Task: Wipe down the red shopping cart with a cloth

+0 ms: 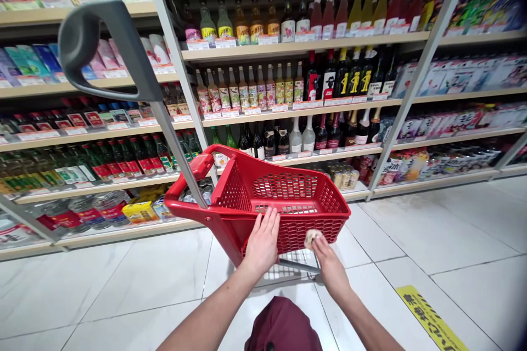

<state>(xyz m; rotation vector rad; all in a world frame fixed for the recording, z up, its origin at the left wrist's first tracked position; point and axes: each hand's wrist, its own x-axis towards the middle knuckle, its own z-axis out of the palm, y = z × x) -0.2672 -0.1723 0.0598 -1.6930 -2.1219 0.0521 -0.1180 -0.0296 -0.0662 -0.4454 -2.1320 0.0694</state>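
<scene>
A red plastic shopping basket (288, 197) on wheels stands on the shop floor in front of me, tilted. Its grey pull handle (102, 49) rises to the upper left. My left hand (263, 241) lies flat against the basket's near wall, fingers stretched up to the rim. My right hand (327, 263) is closed on a small whitish cloth (313, 237), pressed against the basket's lower outer wall. The basket looks empty inside.
Long shelves (288, 46) of bottles, cans and packets run across the whole back. A grey upright post (415, 82) divides them. The floor is pale tile, with a yellow floor sticker (428, 318) at the lower right. My dark red clothing (284, 326) shows at the bottom.
</scene>
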